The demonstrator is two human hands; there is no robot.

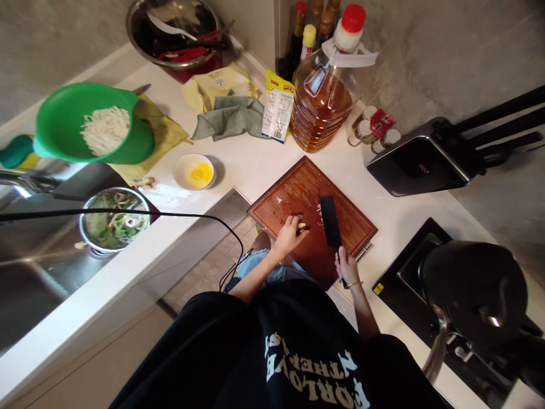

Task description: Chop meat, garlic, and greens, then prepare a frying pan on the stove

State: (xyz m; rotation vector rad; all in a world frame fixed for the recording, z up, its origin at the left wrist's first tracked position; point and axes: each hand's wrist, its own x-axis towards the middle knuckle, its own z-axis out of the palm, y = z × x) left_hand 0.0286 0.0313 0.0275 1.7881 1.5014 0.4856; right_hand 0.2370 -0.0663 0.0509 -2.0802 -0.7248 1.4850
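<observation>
A black-bladed cleaver [330,220] is in my right hand [348,267], whose fingers wrap its handle. Its blade points away from me over the wooden cutting board [293,184]. On the left part of the board, my left hand [288,235] has its fingers closed around a small pale piece [301,226] that looks like a garlic clove. Chopped whitish bits [319,214] lie beside the blade's left edge. Another pale scrap [279,200] sits farther back on the board.
Left: a bowl with egg yolk [200,174], a green colander [59,128] of noodles, and a steel bowl of greens [91,227] in the sink. Behind stands an oil jug [326,96]. Right: a knife block [419,162] and black pot [472,295]. A black cable [191,215] crosses the left side.
</observation>
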